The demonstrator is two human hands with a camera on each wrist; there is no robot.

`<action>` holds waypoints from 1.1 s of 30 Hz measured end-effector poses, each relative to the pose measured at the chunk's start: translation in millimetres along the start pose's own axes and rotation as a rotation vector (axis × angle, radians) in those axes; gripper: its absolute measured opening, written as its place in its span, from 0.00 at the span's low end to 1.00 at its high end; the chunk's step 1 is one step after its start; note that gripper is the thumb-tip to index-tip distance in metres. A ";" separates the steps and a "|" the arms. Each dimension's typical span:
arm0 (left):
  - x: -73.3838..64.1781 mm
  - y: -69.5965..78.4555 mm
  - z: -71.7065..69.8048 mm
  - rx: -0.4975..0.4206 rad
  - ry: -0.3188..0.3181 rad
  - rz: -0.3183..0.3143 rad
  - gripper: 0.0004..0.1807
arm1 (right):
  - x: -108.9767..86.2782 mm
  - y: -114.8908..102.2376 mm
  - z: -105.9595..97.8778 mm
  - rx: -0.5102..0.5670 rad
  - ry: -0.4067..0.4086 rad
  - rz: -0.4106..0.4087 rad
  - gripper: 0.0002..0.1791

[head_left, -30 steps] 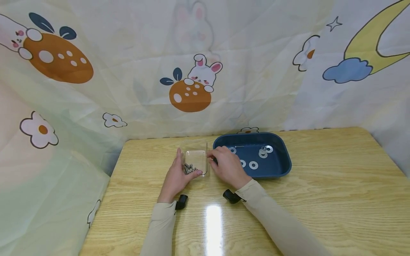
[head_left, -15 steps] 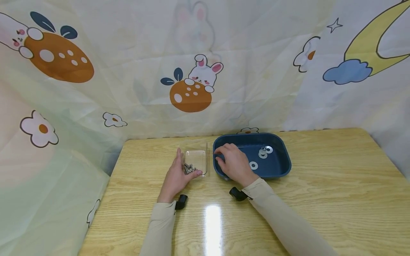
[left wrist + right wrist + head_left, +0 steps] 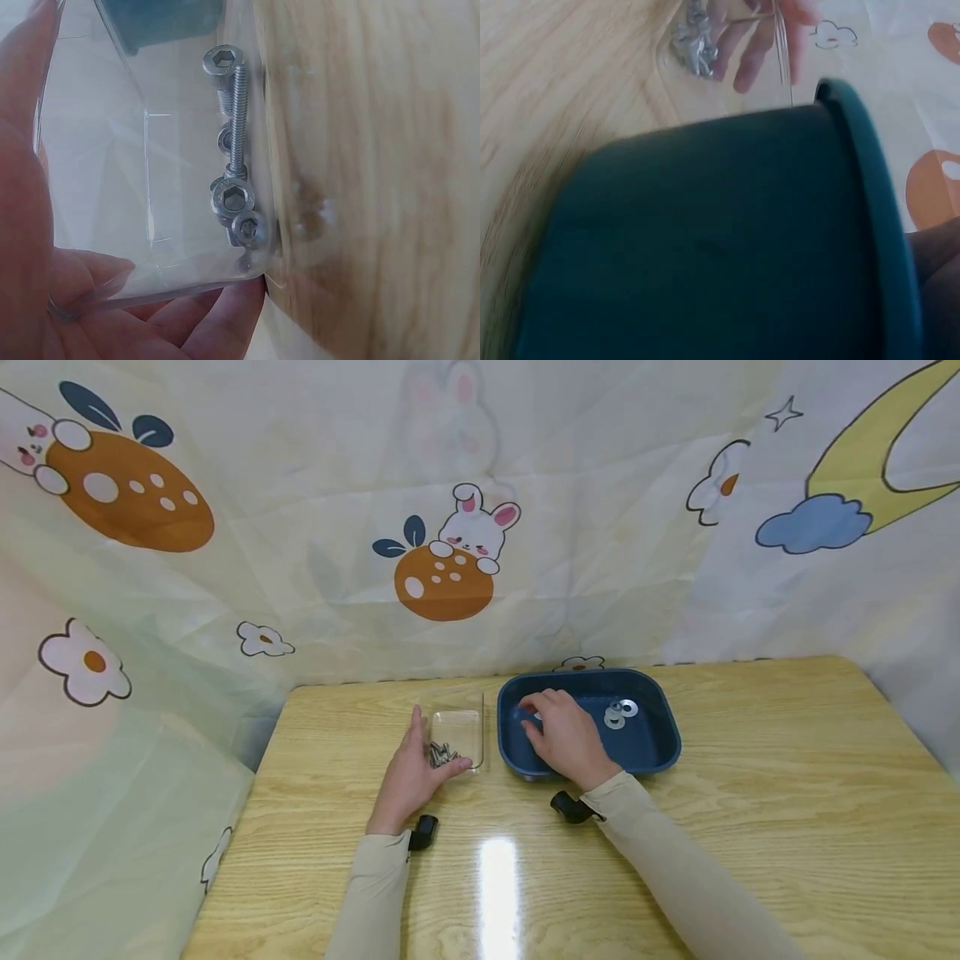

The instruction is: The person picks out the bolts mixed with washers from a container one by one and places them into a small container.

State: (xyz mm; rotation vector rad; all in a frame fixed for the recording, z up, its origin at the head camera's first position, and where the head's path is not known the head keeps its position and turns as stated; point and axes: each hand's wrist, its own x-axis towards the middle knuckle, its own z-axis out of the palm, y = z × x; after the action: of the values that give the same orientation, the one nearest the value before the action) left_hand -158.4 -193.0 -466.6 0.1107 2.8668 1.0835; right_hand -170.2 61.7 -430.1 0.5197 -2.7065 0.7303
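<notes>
A clear plastic box [image 3: 467,735] stands on the table, with my left hand [image 3: 407,781] holding it by its left side and near edge. Several metal socket head screws [image 3: 234,196] lie at the bottom of the box. My right hand [image 3: 573,743] is over the left part of the blue tray [image 3: 673,735], its fingers bent and the thumb apart from them. Nothing is visible between those fingertips. Flat metal washers [image 3: 615,721] lie in the tray's right half. The hand hides much of the tray's left half, and in the right wrist view the tray wall [image 3: 705,240] hides the fingertips.
The wooden table [image 3: 795,793] extends right of the tray and in front of both hands. A patterned cloth [image 3: 322,527] hangs behind the table and along its left side. A black wrist camera [image 3: 572,807] sits at the right cuff.
My right hand has moved right from the box's right side to over the tray, its thumb and fingers spreading apart. My left hand has stayed on the box.
</notes>
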 end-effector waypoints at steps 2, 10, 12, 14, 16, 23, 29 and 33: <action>1.0 0.1 0.3 0.007 0.002 0.003 0.67 | 0.0 3.0 -1.0 -0.002 -0.002 0.008 0.13; 1.6 1.2 -0.9 0.002 0.005 -0.001 0.67 | 1.2 13.3 -1.0 0.011 -0.032 0.059 0.14; 1.1 1.3 -1.4 0.003 0.004 0.000 0.67 | 1.0 16.2 0.0 0.006 -0.035 0.073 0.15; 0.5 1.3 -1.6 0.006 0.004 0.000 0.67 | 0.5 19.0 1.3 -0.004 -0.040 0.080 0.15; -0.2 1.6 -2.0 0.003 0.003 0.000 0.67 | -0.1 21.5 2.5 -0.016 -0.044 0.084 0.16; -0.7 0.9 -0.7 -0.013 -0.005 -0.001 0.67 | -2.0 27.1 4.2 -0.041 -0.081 0.112 0.19; -0.5 -0.3 0.5 -0.003 -0.004 0.005 0.68 | -2.1 28.8 4.6 -0.033 -0.112 0.148 0.22; -0.4 -0.2 0.4 -0.002 -0.002 0.005 0.68 | -1.2 28.7 4.4 -0.039 -0.128 0.169 0.25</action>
State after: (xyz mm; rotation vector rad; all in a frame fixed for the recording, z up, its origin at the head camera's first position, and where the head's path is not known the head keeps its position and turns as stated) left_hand -158.0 -192.9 -466.9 0.1187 2.8653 1.0857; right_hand -181.7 82.8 -446.4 0.3418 -2.9055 0.7067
